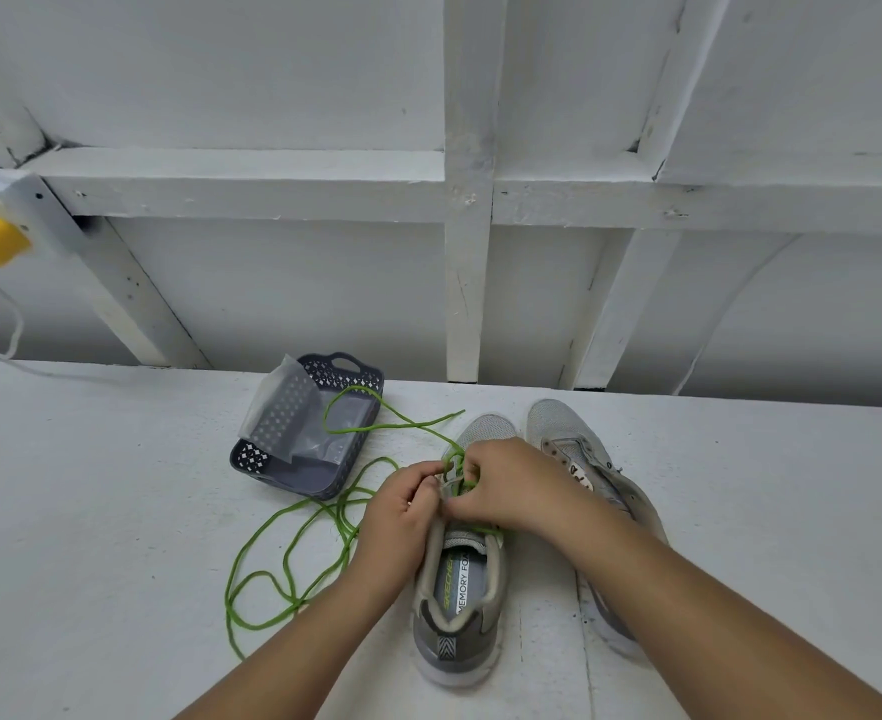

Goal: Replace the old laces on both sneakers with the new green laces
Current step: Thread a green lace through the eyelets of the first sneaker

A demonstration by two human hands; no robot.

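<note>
- Both hands meet over the near sneaker point(459, 589): the left hand point(402, 517) grips the shoe's side, probably to steady it, while the right hand point(506, 485) pinches the green lace point(293, 543) at the eyelets, threading it.
- The lace's slack trails left across the table point(91, 511).
- The second sneaker point(579, 459) waits just beside, seemingly unlaced.
- The grey basket point(348, 368) holds a clear plastic bag point(283, 407).

Soft, even light filled the scene; shadows were faint, nothing glared, focus was sharp, and wide-angle distortion bent the edges.
</note>
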